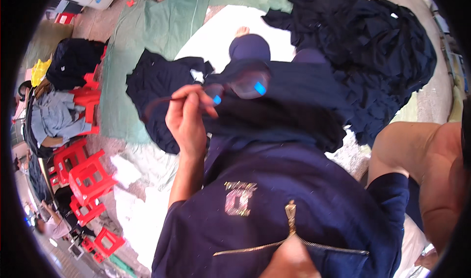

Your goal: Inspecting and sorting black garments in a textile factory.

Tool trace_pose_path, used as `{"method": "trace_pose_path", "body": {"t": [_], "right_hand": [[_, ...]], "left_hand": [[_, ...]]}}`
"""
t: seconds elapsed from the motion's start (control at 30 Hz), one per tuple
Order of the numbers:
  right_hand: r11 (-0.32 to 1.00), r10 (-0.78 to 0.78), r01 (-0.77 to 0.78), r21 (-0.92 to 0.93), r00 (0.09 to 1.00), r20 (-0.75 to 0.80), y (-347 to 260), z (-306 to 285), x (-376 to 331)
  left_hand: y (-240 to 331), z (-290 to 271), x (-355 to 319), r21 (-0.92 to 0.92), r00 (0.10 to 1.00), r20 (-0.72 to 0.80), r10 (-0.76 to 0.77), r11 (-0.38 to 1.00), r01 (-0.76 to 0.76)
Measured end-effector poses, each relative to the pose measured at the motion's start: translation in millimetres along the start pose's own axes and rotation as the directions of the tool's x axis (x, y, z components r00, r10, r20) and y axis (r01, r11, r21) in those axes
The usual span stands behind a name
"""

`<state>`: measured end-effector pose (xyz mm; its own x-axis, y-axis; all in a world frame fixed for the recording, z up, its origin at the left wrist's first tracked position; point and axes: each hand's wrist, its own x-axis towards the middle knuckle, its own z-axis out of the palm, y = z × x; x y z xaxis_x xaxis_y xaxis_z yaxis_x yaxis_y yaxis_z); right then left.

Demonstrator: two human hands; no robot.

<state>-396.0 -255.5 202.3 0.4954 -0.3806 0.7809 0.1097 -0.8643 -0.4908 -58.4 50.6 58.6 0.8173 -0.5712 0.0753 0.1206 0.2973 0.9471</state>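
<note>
My left hand (189,118) is raised over my lap, its thumb and fingers closed on a pair of eyeglasses (249,84). The glasses have a thin dark frame, and blue glints show on both lenses; they are slightly blurred. A black garment (289,101) lies across my thighs below the glasses. To its left, another black piece of clothing (157,77) with a small white tag spreads over the ground sheet. My right arm (417,150) is bent up close at the right side, and its hand is out of view.
A large heap of black clothes (363,47) lies ahead on the right. White sheeting (216,35) and green sheeting (147,25) cover the ground. Several red plastic stools (88,175) stand at the left, some bearing grey clothes (56,115) and black clothes (73,64).
</note>
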Motion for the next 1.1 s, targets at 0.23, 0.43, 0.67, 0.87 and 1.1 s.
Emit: {"method": "trace_pose_path", "body": {"t": [0.23, 0.43, 0.67, 0.87, 1.1], "right_hand": [[0.998, 0.056, -0.059, 0.017, 0.991, 0.122, -7.5, 108.4, 27.8], [0.995, -0.076, 0.041, 0.086, 0.886, 0.457, -43.5, 215.2, 36.0], [0.996, 0.087, -0.071, -0.055, 0.595, 0.799, 10.4, 256.0, -41.8], [0.987, 0.145, -0.028, -0.161, 0.602, 0.786, 14.0, 254.9, -53.8], [0.974, 0.208, -0.053, -0.222, 0.611, 0.764, 14.1, 255.3, -64.2]], "left_hand": [[-88.3, -161.4, 0.7, 0.204, 0.837, -0.54, 0.088, 0.979, 0.029], [-213.5, -315.4, -121.6, 0.08, 0.466, -0.823, -0.324, 0.747, 0.66], [-294.5, -279.7, -224.5, -0.255, 0.15, -0.759, -0.634, 0.502, 0.826], [-312.8, -222.0, -195.1, 0.007, 0.197, -0.75, -0.631, 0.291, 0.957], [-353.9, -229.9, -220.8, -0.498, -0.058, -0.707, -0.705, 0.438, 0.749]]}}
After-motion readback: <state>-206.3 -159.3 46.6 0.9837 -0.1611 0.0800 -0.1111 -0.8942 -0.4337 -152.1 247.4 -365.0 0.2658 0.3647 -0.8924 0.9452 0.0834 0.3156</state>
